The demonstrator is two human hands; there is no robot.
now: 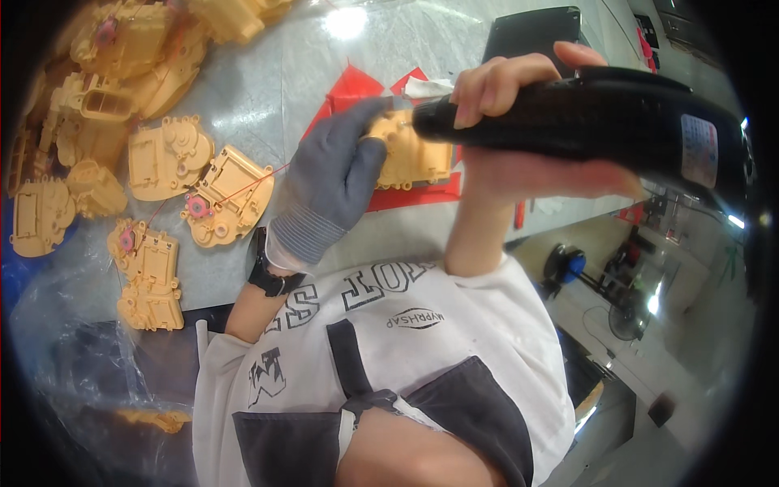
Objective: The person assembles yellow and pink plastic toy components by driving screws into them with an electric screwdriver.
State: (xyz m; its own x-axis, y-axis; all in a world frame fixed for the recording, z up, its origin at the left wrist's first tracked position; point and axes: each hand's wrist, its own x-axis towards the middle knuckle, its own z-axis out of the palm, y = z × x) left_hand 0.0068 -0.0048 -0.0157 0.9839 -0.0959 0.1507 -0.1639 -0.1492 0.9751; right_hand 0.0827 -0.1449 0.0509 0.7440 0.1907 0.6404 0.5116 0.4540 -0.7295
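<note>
My left hand (333, 166), in a grey knitted glove, is closed on the left side of a yellow plastic housing (414, 158) with moulded ridges. That housing rests over a red sheet (349, 85) on the table. Bare and wrapped round a thick black electric screwdriver (560, 118), my right hand (507, 85) is raised close to the camera. The tool lies across the view, its narrow nose overlapping the housing's upper right part. Whether the nose touches the housing cannot be made out, and no bit or screw shows.
Several similar yellow housings (166, 158) lie at the left, heaped toward the far corner. Some carry pink round parts (197, 207) with thin red strings. A black box-like object (531, 32) stands at the back, near a white scrap (428, 88). Clear plastic film (89, 365) hangs at lower left.
</note>
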